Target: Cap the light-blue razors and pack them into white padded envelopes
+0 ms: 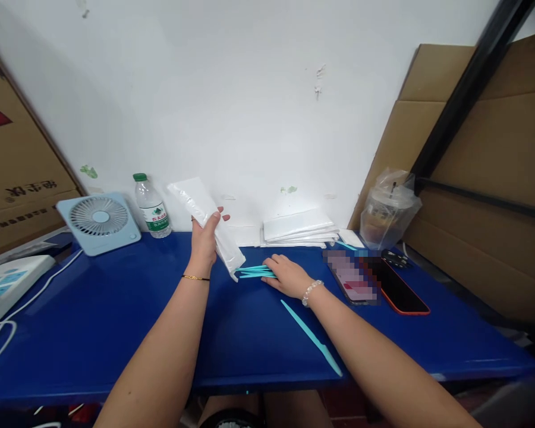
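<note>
My left hand point(204, 239) is raised above the blue table point(93, 321) and grips a long clear plastic bag point(205, 217), which slants down to the right. My right hand point(288, 274) rests on the table with its fingers closed on a small bundle of teal plastic sticks point(255, 272). The bag's lower end hangs just beside the tips of those sticks. One more teal stick point(312, 337) lies loose on the table under my right forearm.
A stack of white bags point(298, 229) lies against the wall. Two phones point(374, 279) lie at the right, near a bagged plastic cup point(387, 211). A small blue fan point(98, 221), a water bottle point(151, 205) and a white device with cables point(9, 282) stand at the left. Cardboard flanks both sides.
</note>
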Available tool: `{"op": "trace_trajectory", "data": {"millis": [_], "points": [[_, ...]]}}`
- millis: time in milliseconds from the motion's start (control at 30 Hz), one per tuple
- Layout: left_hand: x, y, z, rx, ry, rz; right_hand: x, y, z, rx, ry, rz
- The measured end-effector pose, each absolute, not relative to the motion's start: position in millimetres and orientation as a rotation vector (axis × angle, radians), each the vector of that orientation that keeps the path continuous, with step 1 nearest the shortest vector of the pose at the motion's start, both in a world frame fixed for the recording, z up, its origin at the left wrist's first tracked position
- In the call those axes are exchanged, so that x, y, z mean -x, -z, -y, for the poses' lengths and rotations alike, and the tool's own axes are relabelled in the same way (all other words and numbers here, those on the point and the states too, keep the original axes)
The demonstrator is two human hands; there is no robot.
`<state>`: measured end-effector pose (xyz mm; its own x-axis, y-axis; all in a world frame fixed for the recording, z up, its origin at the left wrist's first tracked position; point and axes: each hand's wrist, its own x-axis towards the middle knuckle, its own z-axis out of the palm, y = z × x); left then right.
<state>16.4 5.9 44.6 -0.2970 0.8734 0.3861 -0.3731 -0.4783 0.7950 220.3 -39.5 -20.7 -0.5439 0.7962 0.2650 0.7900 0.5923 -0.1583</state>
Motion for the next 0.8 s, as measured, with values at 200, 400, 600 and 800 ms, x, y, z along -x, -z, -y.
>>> {"op": "trace_trajectory", "data": {"millis": [200,400,600,800], "points": [[-29,-60,23,-1.325,-1.761,-0.693,-226,18,44,1.161,-0.109,2.548],[-42,-68,42,-1.588,-1.599,-0.678,-225,11,47,1.135,-0.2,2.586],[-44,-63,47,-1.666,-1.561,-0.679,-245,-17,71,1.2,-0.218,2.512],[-38,-61,46,-1.322,-1.693,-0.64,-265,-25,192,0.916,-0.538,2.517]]}}
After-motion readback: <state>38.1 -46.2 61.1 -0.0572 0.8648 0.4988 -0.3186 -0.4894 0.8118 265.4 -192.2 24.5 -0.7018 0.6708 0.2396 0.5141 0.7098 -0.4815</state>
